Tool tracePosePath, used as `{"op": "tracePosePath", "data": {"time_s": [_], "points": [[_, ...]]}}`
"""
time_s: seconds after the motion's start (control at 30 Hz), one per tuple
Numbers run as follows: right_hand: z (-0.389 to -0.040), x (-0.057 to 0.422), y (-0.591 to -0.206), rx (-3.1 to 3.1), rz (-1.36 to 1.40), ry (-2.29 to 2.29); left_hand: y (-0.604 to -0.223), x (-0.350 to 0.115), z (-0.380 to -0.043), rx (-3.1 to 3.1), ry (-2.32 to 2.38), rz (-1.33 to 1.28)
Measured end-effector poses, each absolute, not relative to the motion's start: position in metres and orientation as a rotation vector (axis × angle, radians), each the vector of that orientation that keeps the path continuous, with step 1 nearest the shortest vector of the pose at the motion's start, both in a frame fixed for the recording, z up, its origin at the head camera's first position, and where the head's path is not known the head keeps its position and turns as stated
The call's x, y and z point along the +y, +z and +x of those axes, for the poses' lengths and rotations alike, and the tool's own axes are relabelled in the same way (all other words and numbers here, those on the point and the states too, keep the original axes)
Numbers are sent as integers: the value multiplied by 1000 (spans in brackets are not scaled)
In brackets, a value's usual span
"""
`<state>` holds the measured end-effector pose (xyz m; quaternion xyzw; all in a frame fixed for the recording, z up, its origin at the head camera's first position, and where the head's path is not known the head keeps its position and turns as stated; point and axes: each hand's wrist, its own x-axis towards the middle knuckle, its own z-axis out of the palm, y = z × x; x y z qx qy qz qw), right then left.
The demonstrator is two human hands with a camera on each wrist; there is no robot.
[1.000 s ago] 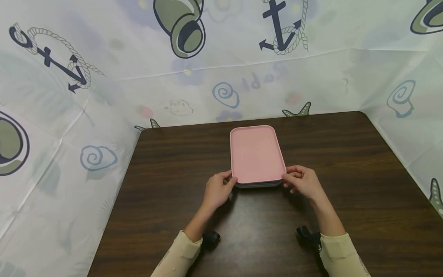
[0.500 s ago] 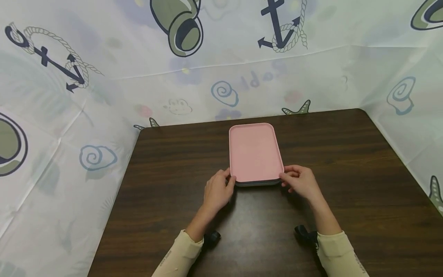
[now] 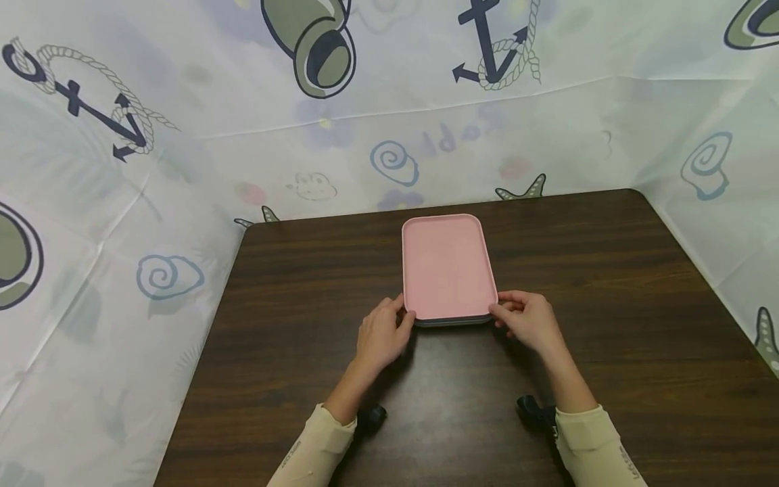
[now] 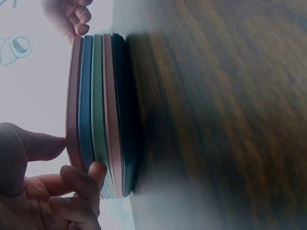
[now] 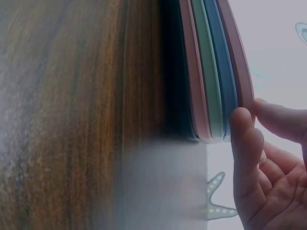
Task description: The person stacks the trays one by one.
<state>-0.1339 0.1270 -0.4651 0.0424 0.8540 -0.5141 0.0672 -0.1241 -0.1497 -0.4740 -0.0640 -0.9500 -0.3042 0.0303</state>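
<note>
A stack of several shallow rectangular trays lies on the dark wooden table, its top a pink tray [image 3: 450, 267]. Below that, the left wrist view shows a blue tray [image 4: 85, 100], a green tray [image 4: 97, 96], a second pink tray [image 4: 111, 115] and a dark tray [image 4: 125, 115]. At the near left corner my left hand [image 3: 382, 333] pinches the top pink tray, thumb on its rim, fingertips against the stack's side. My right hand [image 3: 531, 320] pinches the near right corner, thumb on the rim and a fingertip at the blue edge [image 5: 225, 81].
The wooden table [image 3: 292, 291] has its far edge behind the stack. A white cloth [image 3: 255, 155] printed with anchors and shells hangs behind and to both sides. Dark wrist cameras [image 3: 372, 419] sit below both hands.
My right hand and the stack's right side have shifted slightly left. The rims under the top pink tray show less at the near edge. Both hands keep their hold.
</note>
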Motion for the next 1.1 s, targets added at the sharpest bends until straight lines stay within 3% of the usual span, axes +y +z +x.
{"op": "tracePosePath", "data": {"time_s": [1.1], "points": [[-129, 134, -467, 2564, 105, -1527, -481, -181, -102, -2920, -1174, -149]]}}
